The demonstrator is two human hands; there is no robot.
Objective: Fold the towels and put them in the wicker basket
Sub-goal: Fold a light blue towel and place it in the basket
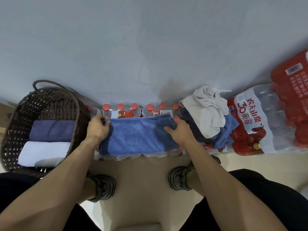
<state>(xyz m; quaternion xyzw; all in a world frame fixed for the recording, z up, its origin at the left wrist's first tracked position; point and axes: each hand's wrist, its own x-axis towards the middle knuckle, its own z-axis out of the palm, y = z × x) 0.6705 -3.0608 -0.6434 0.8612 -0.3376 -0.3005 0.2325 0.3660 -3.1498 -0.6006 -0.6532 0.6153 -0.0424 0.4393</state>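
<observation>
Gripping blue towel [138,135] ends, left hand [98,127], right hand [179,132]

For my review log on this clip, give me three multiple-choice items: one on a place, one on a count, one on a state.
1. Where is the wicker basket?
A. to the person's left
B. to the person's right
C. on top of the bottle packs

2. How many folded towels lie in the basket?
A. none
B. two
C. four

3. What is the state of the blue towel at centre?
A. hanging from a hook
B. lying in the basket
C. held at both ends on the bottle pack

Key: 1 A, it sits beside the left hand. 2 B, a purple towel and a white towel. 3 C, the left hand and right hand grip its ends.
</observation>
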